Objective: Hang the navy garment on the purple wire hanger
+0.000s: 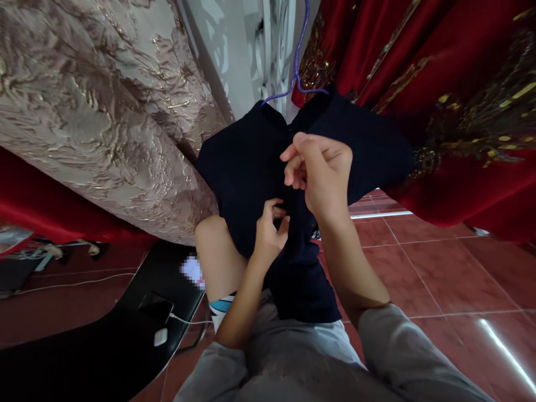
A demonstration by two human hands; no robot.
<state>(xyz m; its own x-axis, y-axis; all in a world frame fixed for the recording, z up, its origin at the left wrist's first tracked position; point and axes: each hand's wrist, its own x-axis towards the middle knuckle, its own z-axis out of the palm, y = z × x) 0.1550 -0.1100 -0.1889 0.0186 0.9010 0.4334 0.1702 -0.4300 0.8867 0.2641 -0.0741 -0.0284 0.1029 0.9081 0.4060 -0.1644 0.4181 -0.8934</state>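
A dark navy shirt [247,167] hangs on a purple wire hanger [296,72] in front of me. My right hand [320,170] pinches the shirt's front near the collar, fingers closed on the fabric. Lower down, my left hand [270,231] grips the same front edge at mid-chest. Both arms wear grey sleeves. The shirt's lower hem drapes over my lap.
Red garments with gold embroidery [452,84] hang at the right. A beige brocade cloth [96,106] hangs at the left. A black table [104,335] holds a phone [156,308] and a white charger [160,336]. Red floor tiles [452,279] lie below.
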